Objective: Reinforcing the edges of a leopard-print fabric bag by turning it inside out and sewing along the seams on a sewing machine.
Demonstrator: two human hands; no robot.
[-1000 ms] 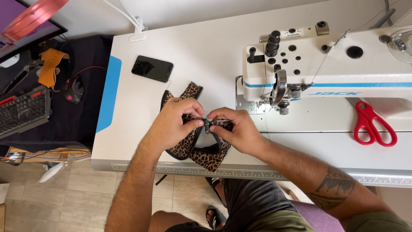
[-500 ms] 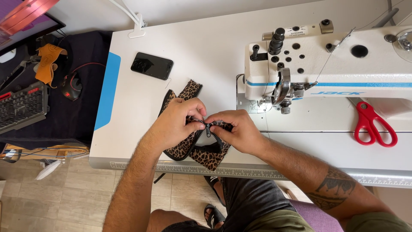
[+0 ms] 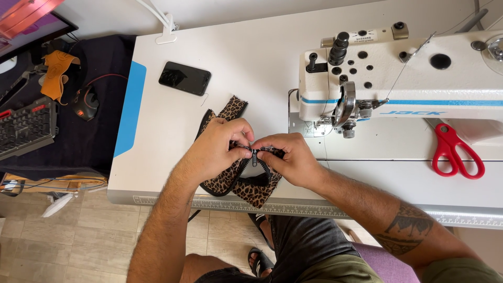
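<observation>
Fabric piece (image 3: 236, 181) on table (image 3: 262, 63) front edge; phone (image 3: 185, 78) behind it; sewing machine (image 3: 398, 78) right; scissors (image 3: 455, 152) far right
</observation>
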